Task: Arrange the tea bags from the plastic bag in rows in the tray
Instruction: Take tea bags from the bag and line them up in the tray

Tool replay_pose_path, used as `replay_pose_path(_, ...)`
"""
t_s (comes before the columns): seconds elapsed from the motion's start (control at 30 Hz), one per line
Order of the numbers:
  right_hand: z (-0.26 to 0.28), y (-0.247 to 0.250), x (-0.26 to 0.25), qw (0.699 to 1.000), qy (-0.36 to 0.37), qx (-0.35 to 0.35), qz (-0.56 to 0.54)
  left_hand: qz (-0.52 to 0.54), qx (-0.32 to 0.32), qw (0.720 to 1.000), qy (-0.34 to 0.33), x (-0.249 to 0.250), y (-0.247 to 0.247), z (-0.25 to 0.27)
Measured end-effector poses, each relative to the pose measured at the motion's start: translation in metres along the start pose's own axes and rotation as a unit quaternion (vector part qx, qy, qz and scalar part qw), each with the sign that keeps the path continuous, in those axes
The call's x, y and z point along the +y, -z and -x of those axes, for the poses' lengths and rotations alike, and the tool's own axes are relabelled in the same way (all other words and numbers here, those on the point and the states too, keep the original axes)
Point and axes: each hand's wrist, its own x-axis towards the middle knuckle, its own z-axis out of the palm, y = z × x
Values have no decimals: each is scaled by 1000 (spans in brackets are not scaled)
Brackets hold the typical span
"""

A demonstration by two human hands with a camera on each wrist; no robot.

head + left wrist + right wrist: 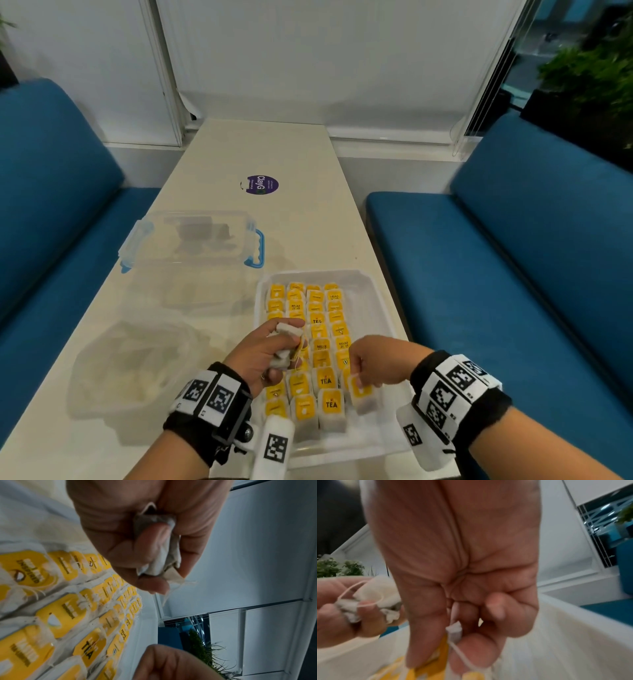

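My right hand [371, 368] pinches one tea bag [363, 394] by its top edge at the near right of the tray [380, 291], hanging it just right of the nearest filled rows [318, 346]. Its long axis runs near to far, matching the bags already laid, and it hangs below my fingertips, so as I judge it the drop is straight down into the open slot at the near end of the rightmost row. My left hand [270, 351] is curled round a small bunch of spare bags [286, 344], held over the left rows; how many I cannot say, the wrist view being blurred. The plastic bag [133, 363] lies slack on the table [267, 150], well left of the tray, nearer my left hand.
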Motion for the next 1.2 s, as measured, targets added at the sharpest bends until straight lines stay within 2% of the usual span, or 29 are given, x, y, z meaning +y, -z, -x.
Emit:
replay_pose_path(0.17,-5,-11,-8,997,-23,-75,5,4,1,1000,-2,-1,-2,-1)
replay_pose_path(0.33,-16,-10,-13,985,-109,-125,41,0,-11,1000,-2,-3,-2,-3)
replay_pose_path(0.43,-17,-5,-20,982,-133,-122,59,-6,-11,1000,-2,-5,-1,-4)
replay_pose_path(0.57,-11,1,-28,991,-106,-30,72,-17,-4,1000,0,-9,3,-5)
replay_pose_path(0.73,-14,5,-43,977,-118,-110,142,-14,-1,1000,1,-12,8,-5)
replay_pose_path(0.9,-16,6,-45,969,-133,-124,168,-28,-5,1000,-6,-13,7,-4)
replay_pose_path(1.07,-8,25,-44,983,-123,-46,126,-31,-9,999,-12,-11,7,-1)
replay_pose_path(1.13,-5,39,-40,993,-115,8,38,-28,-17,999,-19,-9,6,2)
replay_pose_path(1.2,5,49,-36,991,-60,87,-77,-23,-30,999,-28,-6,1,4)
